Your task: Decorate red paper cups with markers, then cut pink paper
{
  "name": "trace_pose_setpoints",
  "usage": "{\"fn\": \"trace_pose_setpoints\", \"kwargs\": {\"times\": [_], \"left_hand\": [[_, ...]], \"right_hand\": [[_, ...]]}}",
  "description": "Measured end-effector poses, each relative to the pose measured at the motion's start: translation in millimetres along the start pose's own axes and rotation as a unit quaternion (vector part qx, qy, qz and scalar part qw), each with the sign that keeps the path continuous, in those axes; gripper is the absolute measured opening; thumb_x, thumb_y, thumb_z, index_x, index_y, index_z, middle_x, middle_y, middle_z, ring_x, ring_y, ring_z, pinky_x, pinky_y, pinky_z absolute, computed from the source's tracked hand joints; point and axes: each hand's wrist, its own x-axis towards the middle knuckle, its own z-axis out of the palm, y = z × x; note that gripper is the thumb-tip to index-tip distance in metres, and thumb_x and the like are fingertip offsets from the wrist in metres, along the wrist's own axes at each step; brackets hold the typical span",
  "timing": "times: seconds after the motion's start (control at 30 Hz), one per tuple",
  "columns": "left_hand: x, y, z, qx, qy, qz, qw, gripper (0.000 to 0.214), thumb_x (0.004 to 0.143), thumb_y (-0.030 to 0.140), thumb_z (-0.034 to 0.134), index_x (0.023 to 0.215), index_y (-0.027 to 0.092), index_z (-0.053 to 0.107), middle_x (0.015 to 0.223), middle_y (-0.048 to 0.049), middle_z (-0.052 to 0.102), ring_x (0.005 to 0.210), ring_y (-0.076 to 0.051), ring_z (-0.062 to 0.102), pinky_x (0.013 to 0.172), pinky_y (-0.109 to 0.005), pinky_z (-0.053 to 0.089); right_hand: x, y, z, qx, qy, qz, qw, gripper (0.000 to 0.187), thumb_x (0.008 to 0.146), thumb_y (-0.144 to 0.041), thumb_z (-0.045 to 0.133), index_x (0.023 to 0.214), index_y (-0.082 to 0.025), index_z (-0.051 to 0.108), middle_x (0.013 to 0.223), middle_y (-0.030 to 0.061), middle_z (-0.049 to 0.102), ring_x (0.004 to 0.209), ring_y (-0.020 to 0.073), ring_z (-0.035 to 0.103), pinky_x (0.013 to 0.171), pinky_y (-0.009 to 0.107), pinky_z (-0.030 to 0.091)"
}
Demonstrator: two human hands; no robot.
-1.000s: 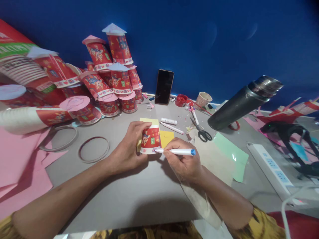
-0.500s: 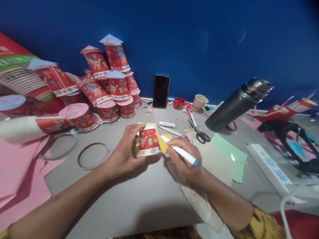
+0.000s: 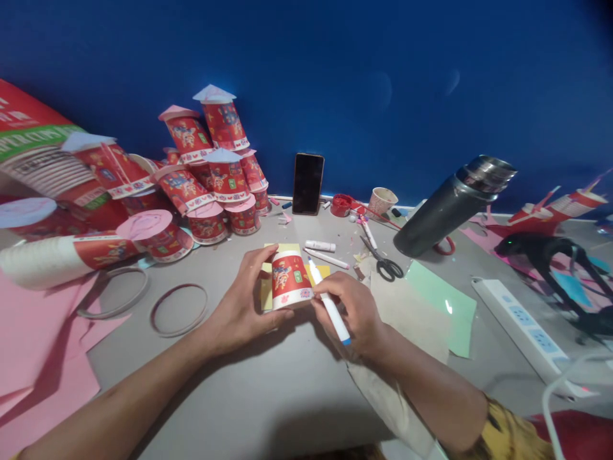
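the phone (image 3: 308, 185) stands on end at the back of the table (image 3: 215, 402), against the blue wall (image 3: 345, 76). nearer the person than the phone, and just left of its line, is the red paper cup (image 3: 290, 281), tilted, with pink marks on its white rim band. the left hand (image 3: 242, 306) has its grip curled round the cup's left side, thumb low by the rim. the right hand (image 3: 352, 313) is pinching the white marker (image 3: 334, 313) between thumb and fingers, tip aimed toward the phone, blue end toward the person; whether its fingertips touch the cup, i cannot tell. left of the phone rise the stacked cups (image 3: 227, 179) with paper roofs. right of the phone are the red ribbon (image 3: 340, 206), then the scissors (image 3: 385, 265), nearer the person, and the dark flask (image 3: 443, 214), leaning.
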Motion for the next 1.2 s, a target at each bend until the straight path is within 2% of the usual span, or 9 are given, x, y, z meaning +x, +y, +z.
{"fn": "trace_pose_setpoints", "kwargs": {"times": [0.13,0.27,0.37,0.5,0.57,0.67,0.73,0.83,1.2], "left_hand": [[3.6,1.8,2.2,-0.143,-0.032,-0.085,0.986,0.094,0.077,0.048,0.093,0.158,0.032,0.049,0.166,-0.0166,0.049,0.139,-0.043,0.066,0.116,-0.065,0.058],[6.4,0.0,3.4,-0.195,-0.044,-0.094,0.975,0.083,0.075,0.047,0.095,0.148,0.031,0.058,0.155,-0.0146,0.056,0.139,-0.042,0.066,0.113,-0.062,0.061],[6.8,-2.5,0.3,-0.131,-0.010,-0.062,0.989,0.080,0.075,0.044,0.092,0.146,0.030,0.058,0.152,-0.0141,0.055,0.137,-0.041,0.066,0.117,-0.064,0.057],[6.7,-4.2,-4.1,0.005,0.045,0.014,0.999,0.080,0.077,0.032,0.084,0.149,0.029,0.050,0.155,-0.0141,0.053,0.149,-0.041,0.054,0.124,-0.065,0.050],[6.6,-4.0,-4.1,0.052,0.050,0.046,0.996,0.082,0.076,0.025,0.080,0.150,0.029,0.046,0.153,-0.0135,0.055,0.147,-0.040,0.055,0.123,-0.064,0.051],[6.3,-2.3,-1.8,0.101,0.062,0.085,0.989,0.078,0.077,0.024,0.079,0.148,0.029,0.047,0.146,-0.0127,0.057,0.139,-0.038,0.060,0.117,-0.062,0.056],[6.0,-0.8,-0.3,0.123,0.066,0.112,0.984,0.076,0.080,0.026,0.080,0.148,0.030,0.047,0.143,-0.0125,0.057,0.136,-0.038,0.062,0.114,-0.061,0.059],[5.6,0.8,0.6,0.141,0.063,0.140,0.978,0.078,0.082,0.026,0.078,0.152,0.029,0.044,0.143,-0.0131,0.056,0.135,-0.038,0.061,0.113,-0.060,0.059],[4.6,-0.5,0.1,0.154,0.044,0.152,0.975,0.080,0.082,0.020,0.074,0.154,0.028,0.041,0.146,-0.0136,0.055,0.137,-0.037,0.061,0.115,-0.058,0.058]], "right_hand": [[2.0,0.3,-2.0,0.003,0.030,0.048,0.998,0.023,0.094,-0.011,0.068,0.110,-0.027,0.064,0.088,0.0012,0.077,0.076,0.0193,0.076,0.071,0.030,0.062],[1.7,-0.5,-3.2,0.021,0.027,0.053,0.998,0.024,0.092,-0.009,0.069,0.109,-0.026,0.065,0.087,0.0011,0.076,0.073,0.0184,0.074,0.070,0.029,0.062],[3.6,-3.9,-5.9,0.031,0.029,0.049,0.998,0.022,0.096,-0.009,0.068,0.113,-0.024,0.068,0.090,0.0036,0.079,0.077,0.0198,0.076,0.072,0.030,0.063],[8.6,-9.6,-12.9,0.061,0.031,0.024,0.997,0.026,0.101,-0.007,0.064,0.118,-0.023,0.073,0.096,0.0064,0.084,0.082,0.0213,0.078,0.077,0.034,0.064],[9.7,-12.2,-15.3,0.081,0.026,0.023,0.996,0.024,0.101,-0.008,0.065,0.117,-0.023,0.075,0.094,0.0065,0.084,0.082,0.0223,0.079,0.077,0.036,0.065],[7.9,-15.1,-15.6,0.097,0.008,0.064,0.993,0.015,0.101,-0.013,0.069,0.110,-0.023,0.076,0.088,0.0048,0.082,0.075,0.0207,0.077,0.070,0.033,0.064],[5.4,-15.9,-14.1,0.098,-0.002,0.088,0.991,0.010,0.101,-0.015,0.071,0.106,-0.023,0.074,0.085,0.0030,0.080,0.070,0.0183,0.075,0.066,0.029,0.062],[2.5,-15.2,-11.0,0.101,-0.007,0.093,0.991,0.009,0.101,-0.016,0.071,0.105,-0.023,0.073,0.084,0.0019,0.078,0.071,0.0166,0.075,0.067,0.027,0.061],[1.2,-11.5,-6.9,0.098,-0.037,0.083,0.991,0.007,0.104,-0.018,0.068,0.106,-0.023,0.071,0.088,0.0035,0.080,0.077,0.0181,0.077,0.069,0.029,0.062]]}}
